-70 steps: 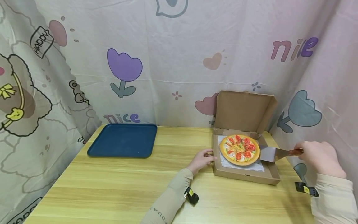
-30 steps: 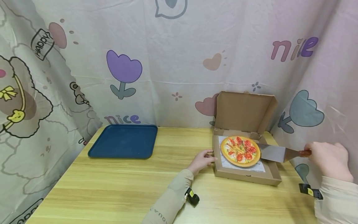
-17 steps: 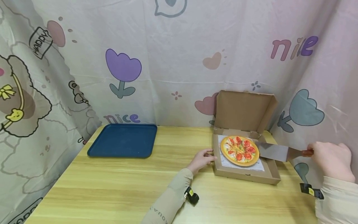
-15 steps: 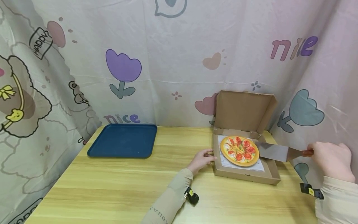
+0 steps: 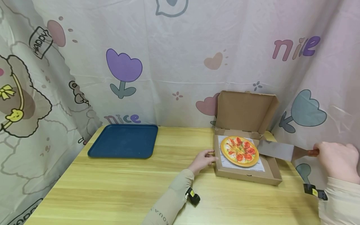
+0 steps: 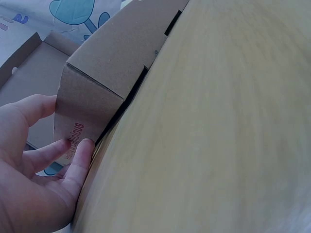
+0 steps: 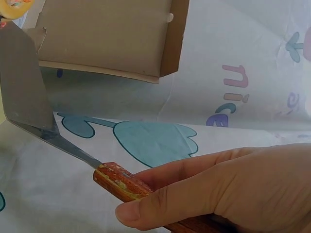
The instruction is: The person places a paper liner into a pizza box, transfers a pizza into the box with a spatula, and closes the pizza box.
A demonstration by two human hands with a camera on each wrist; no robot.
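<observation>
In the head view my right hand (image 5: 337,159) grips the wooden handle of a metal spatula (image 5: 277,150), thumb along the handle in the right wrist view. Its broad blade (image 7: 24,77) tilts down over the box's right wall, the front edge beside the pizza's right rim. The round pizza (image 5: 239,151), topped with red slices, lies on a printed paper sheet (image 5: 260,165) inside an open cardboard pizza box (image 5: 244,177). My left hand (image 5: 201,161) rests its fingertips against the outside of the box's left wall (image 6: 87,107), fingers spread and loosely bent.
A dark blue tray (image 5: 123,141) lies at the back left of the wooden table (image 5: 112,187). The box lid (image 5: 244,112) stands raised at the back, close to the patterned curtain (image 5: 174,62). More curtain hangs along both sides.
My right hand has moved right, drawing the spatula blade back from the pizza's right edge. The pizza and paper sit slightly further left than half a second ago. My left hand stays put.
</observation>
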